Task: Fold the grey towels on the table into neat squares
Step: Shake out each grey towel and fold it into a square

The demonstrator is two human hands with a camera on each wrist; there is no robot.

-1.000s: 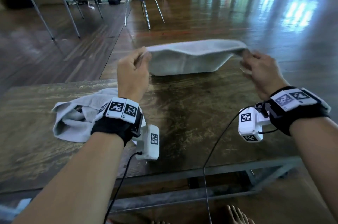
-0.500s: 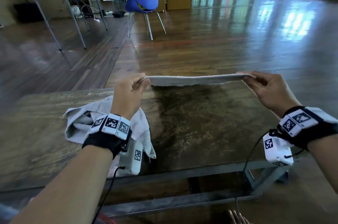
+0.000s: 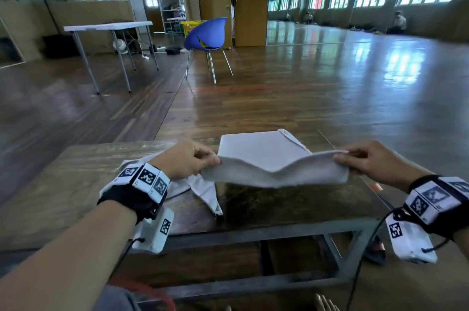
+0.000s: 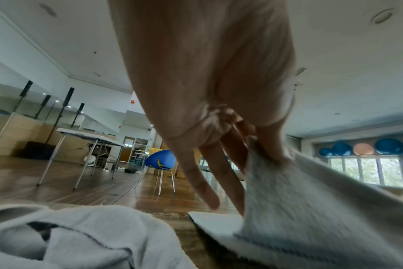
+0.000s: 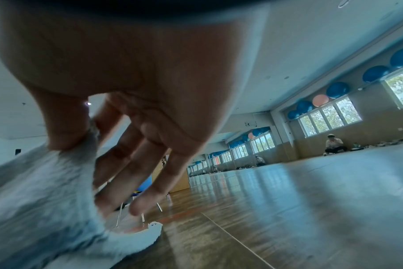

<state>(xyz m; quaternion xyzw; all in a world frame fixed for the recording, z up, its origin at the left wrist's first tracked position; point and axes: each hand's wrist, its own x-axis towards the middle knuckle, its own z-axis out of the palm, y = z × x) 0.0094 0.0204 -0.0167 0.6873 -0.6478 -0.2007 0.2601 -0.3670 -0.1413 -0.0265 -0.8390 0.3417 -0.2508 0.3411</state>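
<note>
no readable text, labels or numbers; the wrist bands (image 3: 146,178) carry only black-and-white square marker patterns.

Grey towels (image 3: 266,158), blue chair (image 3: 206,35)

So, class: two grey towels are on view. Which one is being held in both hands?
The flat, part-folded towel, pinched at its near corners by the left hand and right hand. The other towel lies crumpled on the table.

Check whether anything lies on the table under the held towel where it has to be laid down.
Nothing visible does. The towel hangs between both hands over bare table; the crumpled towel lies left of that spot.
</note>
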